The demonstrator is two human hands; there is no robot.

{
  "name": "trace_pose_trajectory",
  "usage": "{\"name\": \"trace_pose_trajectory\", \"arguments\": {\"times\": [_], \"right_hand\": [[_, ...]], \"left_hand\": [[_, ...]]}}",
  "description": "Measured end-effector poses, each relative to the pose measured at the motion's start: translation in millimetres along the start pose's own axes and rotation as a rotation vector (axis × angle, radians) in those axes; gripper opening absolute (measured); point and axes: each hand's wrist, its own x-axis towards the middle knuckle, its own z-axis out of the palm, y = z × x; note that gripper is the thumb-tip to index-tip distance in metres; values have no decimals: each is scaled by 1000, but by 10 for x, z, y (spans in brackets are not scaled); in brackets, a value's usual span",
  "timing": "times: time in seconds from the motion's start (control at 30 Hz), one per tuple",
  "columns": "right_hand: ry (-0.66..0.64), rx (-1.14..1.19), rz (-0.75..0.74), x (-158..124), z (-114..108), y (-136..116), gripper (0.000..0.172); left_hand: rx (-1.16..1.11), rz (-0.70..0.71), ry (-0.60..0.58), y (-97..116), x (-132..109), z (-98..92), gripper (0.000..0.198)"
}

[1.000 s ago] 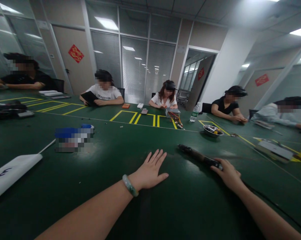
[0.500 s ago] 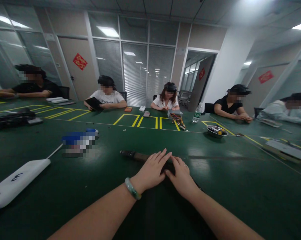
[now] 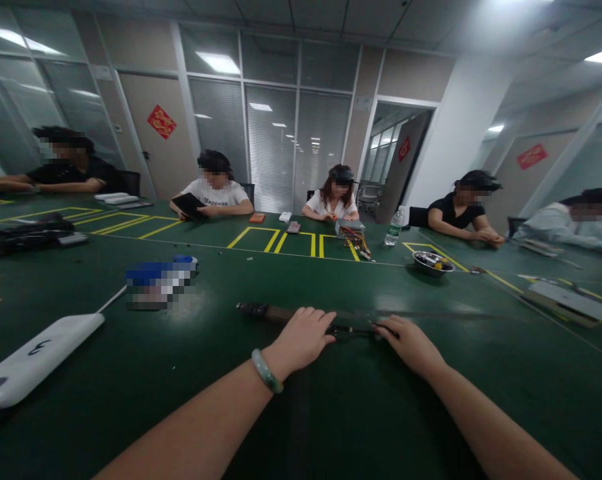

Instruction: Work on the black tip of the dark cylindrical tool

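Observation:
A long, dark stick-shaped object lies across the table in front of me, its exact kind unclear. Its left part is thick and brownish, with a black end and a small pale tip; a thin dark section runs on to the right. My left hand wraps over the thick part from above, fingers together, hiding its middle. At the other end, my right hand pinches the thin section between thumb and fingers. A green bangle circles my left wrist.
On the left lie a white power strip and a blurred-out blue and white item. Farther back stand a metal bowl, a water bottle and a grey box with cables. Several people sit along the far side.
My hands were close together over the object. My right hand has moved right, and the thin section now shows between the hands. My left hand stays nearly in place.

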Motion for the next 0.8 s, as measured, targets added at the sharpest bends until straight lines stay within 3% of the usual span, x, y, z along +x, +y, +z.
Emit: {"name": "trace_pose_trajectory", "arguments": {"times": [0.17,0.3,0.5,0.7,0.8], "right_hand": [[73,29,18,294,75,3,33],[70,14,25,227,130,-46,32],[-17,-22,-12,121,31,-28,21],[-27,-146,-68,130,-54,-129,13],[-3,-99,-73,101,-28,-266,11]], "left_hand": [[13,-32,37,15,-22,1,44],[-17,-24,78,45,-10,-4,39],[-23,-10,99,109,12,-8,18],[-4,4,82,114,40,12,17],[-2,2,64,122,62,29,16]]}}
